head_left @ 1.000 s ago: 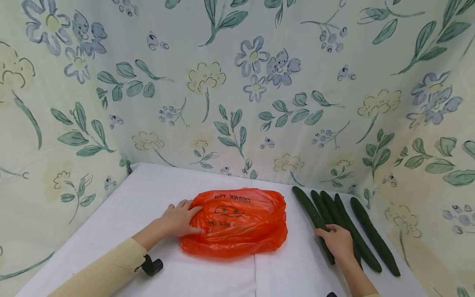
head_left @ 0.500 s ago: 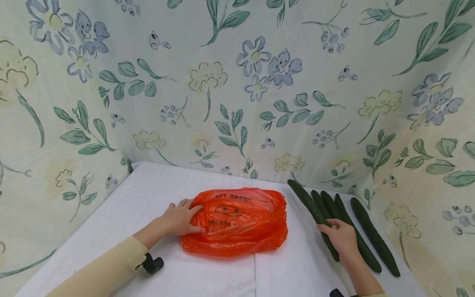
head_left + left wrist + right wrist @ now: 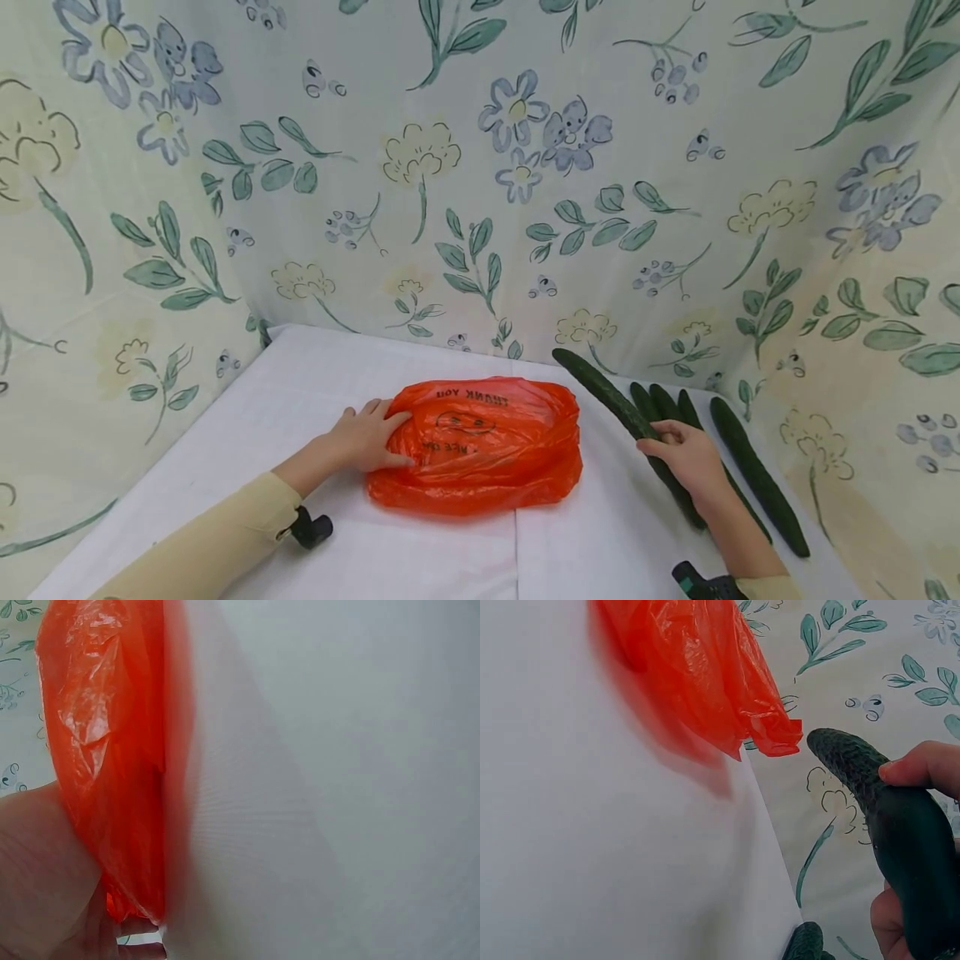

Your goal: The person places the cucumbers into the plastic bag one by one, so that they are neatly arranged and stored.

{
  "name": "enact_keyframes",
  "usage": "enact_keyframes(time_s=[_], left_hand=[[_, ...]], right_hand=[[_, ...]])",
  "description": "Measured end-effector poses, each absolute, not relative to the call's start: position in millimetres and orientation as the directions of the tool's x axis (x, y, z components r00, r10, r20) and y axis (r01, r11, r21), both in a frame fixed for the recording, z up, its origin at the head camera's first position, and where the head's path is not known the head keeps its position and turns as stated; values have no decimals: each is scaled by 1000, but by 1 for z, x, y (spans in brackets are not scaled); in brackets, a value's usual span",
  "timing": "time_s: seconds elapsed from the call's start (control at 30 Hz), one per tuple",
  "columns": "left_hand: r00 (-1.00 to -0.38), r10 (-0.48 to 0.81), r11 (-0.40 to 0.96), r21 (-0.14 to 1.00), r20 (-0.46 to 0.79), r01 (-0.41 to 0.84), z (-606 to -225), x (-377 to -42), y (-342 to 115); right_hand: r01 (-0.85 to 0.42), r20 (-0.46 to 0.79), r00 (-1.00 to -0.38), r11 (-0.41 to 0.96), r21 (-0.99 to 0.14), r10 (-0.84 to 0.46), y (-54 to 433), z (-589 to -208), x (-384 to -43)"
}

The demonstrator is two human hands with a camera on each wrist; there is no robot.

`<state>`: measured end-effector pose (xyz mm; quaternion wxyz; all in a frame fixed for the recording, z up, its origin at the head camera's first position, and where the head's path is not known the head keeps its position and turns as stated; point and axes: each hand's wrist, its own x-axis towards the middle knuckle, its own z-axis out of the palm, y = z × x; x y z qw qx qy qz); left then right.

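Note:
An orange-red plastic bag (image 3: pixel 487 479) with black "THANK YOU" print and a smiley face lies in the middle of the white-covered table, bulging. My left hand (image 3: pixel 366 437) rests on its left end, fingers and thumb spread against the plastic; the left wrist view shows the palm beside the bag's side (image 3: pixel 112 772). To the right of the bag, my right hand (image 3: pixel 686 458) grips a dark green cucumber (image 3: pixel 596 387) near its middle. Thumb and fingers lie on opposite sides of the cucumber (image 3: pixel 915 832) in the right wrist view. Its far end points up and left.
Several more cucumbers (image 3: pixel 759 471) lie side by side at the table's right, partly hidden by my right forearm. White cloth (image 3: pixel 330 358) covers the table. Flower-patterned curtains (image 3: pixel 480 250) hang close behind it and along both sides.
My right hand has lifted the cucumber away from the others, its far end swinging up and to the left toward the bag. My left hand and the bag have stayed put.

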<state>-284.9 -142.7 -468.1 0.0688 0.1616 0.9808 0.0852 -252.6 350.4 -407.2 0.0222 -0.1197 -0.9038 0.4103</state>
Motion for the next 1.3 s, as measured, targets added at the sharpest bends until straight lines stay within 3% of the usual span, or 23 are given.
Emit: enact_keyframes(time_s=[0.33,0.77,1.3], left_hand=[[-936,333,932,192,-113,308,-464,-283,-142],[-941,314,940,186,-129,288,-462,-283,-137],[-937,324,934,202,-127,296,-461,-283,-138]], right_hand=[[68,-9,-996,726,-685,85,336,-387,-264],[-39,-25,-997,738,-673,-75,308,-374,-284],[-206,-71,-932,682,-702,-355,265,-371,-305]])
